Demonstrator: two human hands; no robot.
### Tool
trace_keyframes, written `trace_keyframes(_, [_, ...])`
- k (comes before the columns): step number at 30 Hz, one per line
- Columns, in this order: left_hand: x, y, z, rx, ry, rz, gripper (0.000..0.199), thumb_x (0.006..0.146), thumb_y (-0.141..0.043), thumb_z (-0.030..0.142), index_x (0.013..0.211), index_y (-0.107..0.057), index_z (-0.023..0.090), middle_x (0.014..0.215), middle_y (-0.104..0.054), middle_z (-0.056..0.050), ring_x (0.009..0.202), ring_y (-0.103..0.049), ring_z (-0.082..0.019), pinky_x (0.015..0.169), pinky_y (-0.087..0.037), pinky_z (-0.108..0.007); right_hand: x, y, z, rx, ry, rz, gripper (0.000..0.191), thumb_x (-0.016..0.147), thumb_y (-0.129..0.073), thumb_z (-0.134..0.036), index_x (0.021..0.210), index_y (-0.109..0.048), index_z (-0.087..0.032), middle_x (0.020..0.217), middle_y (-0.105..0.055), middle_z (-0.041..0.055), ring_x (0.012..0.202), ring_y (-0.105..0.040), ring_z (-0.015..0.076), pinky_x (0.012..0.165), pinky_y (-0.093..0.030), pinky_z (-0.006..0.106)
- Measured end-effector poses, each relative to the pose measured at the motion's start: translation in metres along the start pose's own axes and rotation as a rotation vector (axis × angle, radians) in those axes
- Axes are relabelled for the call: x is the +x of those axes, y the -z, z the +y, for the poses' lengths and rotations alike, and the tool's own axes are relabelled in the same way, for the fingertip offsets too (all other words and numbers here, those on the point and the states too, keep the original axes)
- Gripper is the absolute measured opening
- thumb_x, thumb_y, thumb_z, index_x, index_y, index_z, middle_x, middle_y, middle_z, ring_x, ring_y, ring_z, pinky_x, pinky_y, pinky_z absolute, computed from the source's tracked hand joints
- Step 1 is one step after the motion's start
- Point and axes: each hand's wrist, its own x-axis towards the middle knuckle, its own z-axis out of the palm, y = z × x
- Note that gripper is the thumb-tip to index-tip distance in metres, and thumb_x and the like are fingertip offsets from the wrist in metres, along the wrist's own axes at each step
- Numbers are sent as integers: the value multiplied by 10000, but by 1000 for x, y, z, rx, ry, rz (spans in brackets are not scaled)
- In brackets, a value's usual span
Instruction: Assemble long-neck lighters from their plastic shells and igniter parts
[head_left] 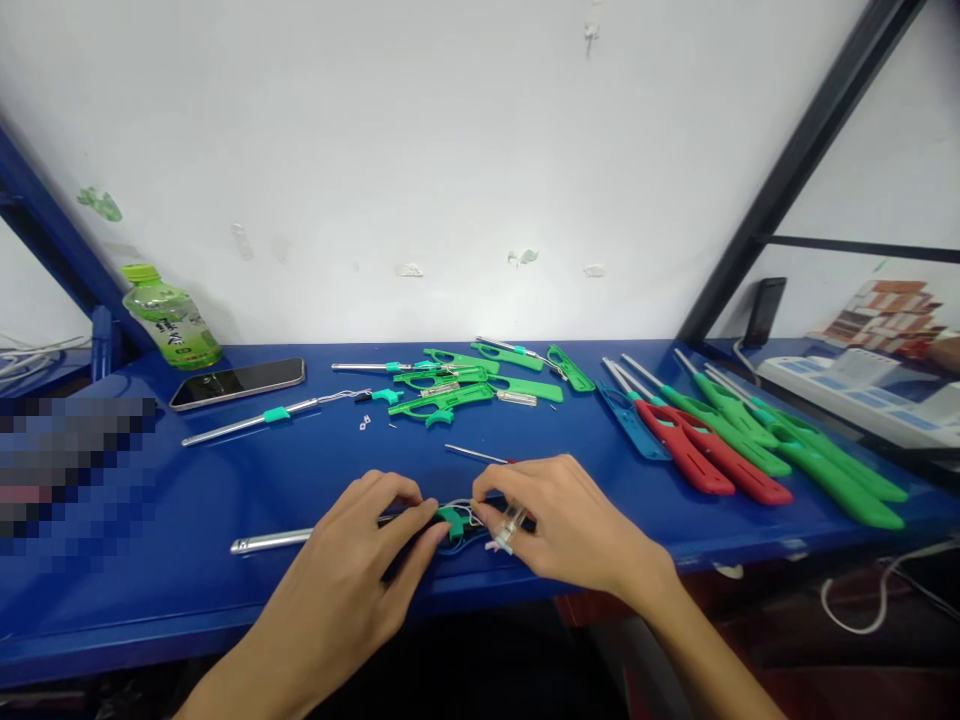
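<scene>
A partly assembled stick lighter lies at the table's front edge, its metal tube (270,541) pointing left. My left hand (367,545) is closed over it, thumb and fingers pinching beside the green trigger (452,525). Just right of that trigger, my right hand (566,520) pinches thin wires (469,508) at its fingertips. A clear plastic fuel tank (511,525) is tucked in the same hand's fingers. Part of a blue shell (469,543) shows beneath the trigger; my hands hide most of it. Behind my hands lies a thin screwdriver (476,454), its handle mostly covered.
Green lighter shells (450,395) and loose parts lie at the back middle. Red lighters (694,455), green lighters (832,460) and a blue shell half (634,420) are on the right. A phone (240,383), a bottle (171,320) and another metal tube (251,424) occupy the left.
</scene>
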Motion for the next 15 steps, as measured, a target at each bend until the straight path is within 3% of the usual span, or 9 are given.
trace_keyframes(6, [7,4,2,20,47,-56,207,1068,-528,185,1049,-735,189,970,-641,-59,858,-586,-213,776,-510,-380,1,-1,1,9,3,6,37,1031,-617,-247,1047,-645,-264,831,-729,-47,681,-613,140,649,-291,293])
trace_keyframes(10, [24,2,1,-46,85,-95,222,1060,-540,218,1159,-738,204,1016,-691,-50,898,-622,-213,802,-511,-377,1,-1,2,24,8,26,47,1021,-623,-229,1045,-647,-261,825,-732,-47,662,-609,136,637,-299,285])
trace_keyframes(15, [41,-7,2,-244,196,-242,248,1032,-549,186,927,-765,247,916,-742,7,871,-664,-181,746,-509,-316,1,-1,3,61,4,47,51,1019,-614,-217,1027,-646,-255,833,-742,-45,655,-612,128,624,-305,274])
